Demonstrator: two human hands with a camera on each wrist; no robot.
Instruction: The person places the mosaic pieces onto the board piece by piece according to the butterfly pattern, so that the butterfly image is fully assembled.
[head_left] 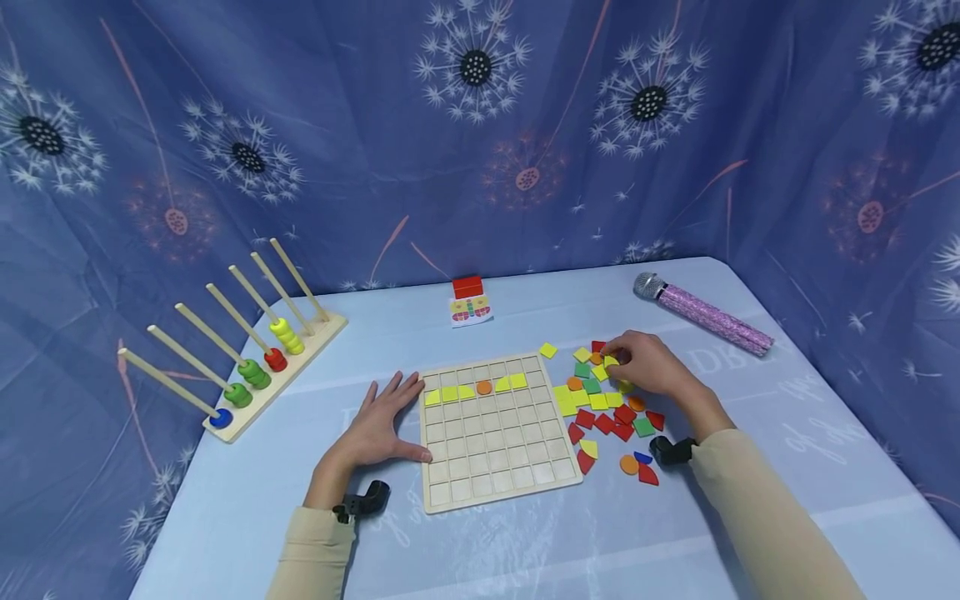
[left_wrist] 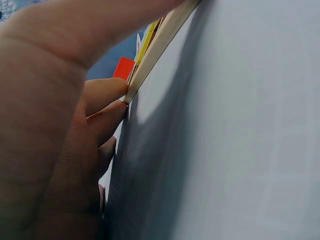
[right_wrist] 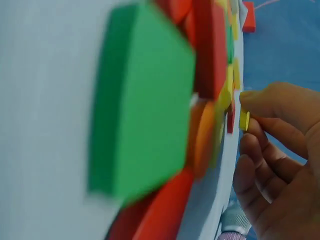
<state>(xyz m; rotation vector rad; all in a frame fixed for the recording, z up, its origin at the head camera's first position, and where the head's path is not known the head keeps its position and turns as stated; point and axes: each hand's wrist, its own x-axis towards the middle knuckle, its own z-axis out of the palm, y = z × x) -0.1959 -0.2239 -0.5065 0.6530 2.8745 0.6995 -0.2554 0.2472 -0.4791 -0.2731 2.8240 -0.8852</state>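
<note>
1. The right hand (head_left: 648,362) is over the far part of a scatter of flat pieces to the right of the board. Its thumb and forefinger are closed together on a small yellow piece (right_wrist: 244,120), seen edge-on in the right wrist view, so its shape cannot be told. The other fingers curl loosely beside it.
2. The left hand (head_left: 378,425) has its fingers spread wide and grips nothing. Fingertips and thumb touch the left edge of the wooden board (head_left: 498,437).
3. The board lies flat on the counter (head_left: 780,433), between the two hands, marked into small squares.
4. In its second row from the far edge sit, left to right, a yellow rounded piece, a yellow square, another yellow rounded piece, an orange disc (head_left: 484,387), a yellow rounded piece and a yellow square.
5. The scatter holds yellow, red and green squares, orange discs and red rounded pieces. A green square (head_left: 643,427) lies near the right wrist, and a blue piece (head_left: 642,457) lies toward the person.
6. Beyond the board, a picture card (head_left: 471,311) stands against a red block (head_left: 468,287).
7. A bead stand (head_left: 273,379) is at the far left; a pink microphone (head_left: 703,318) lies at the far right.
8. A blue flowered cloth (head_left: 360,167) hangs behind.
</note>
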